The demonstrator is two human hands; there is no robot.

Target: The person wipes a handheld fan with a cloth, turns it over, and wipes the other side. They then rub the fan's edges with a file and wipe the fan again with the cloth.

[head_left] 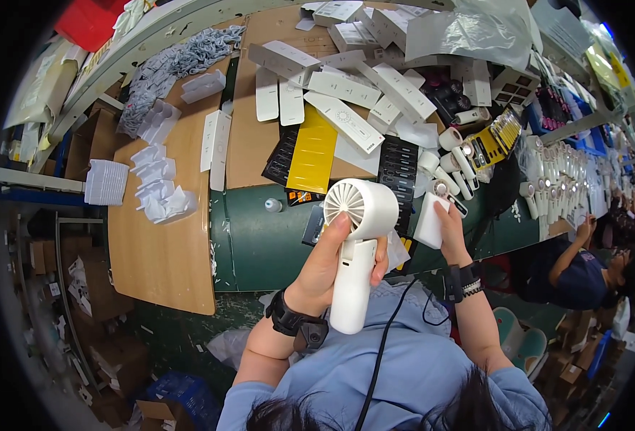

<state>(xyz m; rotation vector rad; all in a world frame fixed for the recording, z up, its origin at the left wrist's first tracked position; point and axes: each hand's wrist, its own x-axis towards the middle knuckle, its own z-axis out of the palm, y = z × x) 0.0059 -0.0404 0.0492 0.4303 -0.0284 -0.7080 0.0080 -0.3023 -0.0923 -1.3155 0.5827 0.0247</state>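
Head view: white cartons heaped on the table, contents hidden. Left hand grips white handheld fan over near table edge, long axis lengthwise, grille away, handle toward wearer; right hand closed on white oblong piece.

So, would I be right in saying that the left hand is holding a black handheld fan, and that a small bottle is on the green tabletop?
Not quite: the handheld fan in the left hand is white, not black, as the head view shows. The small bottle is indeed on the green tabletop.
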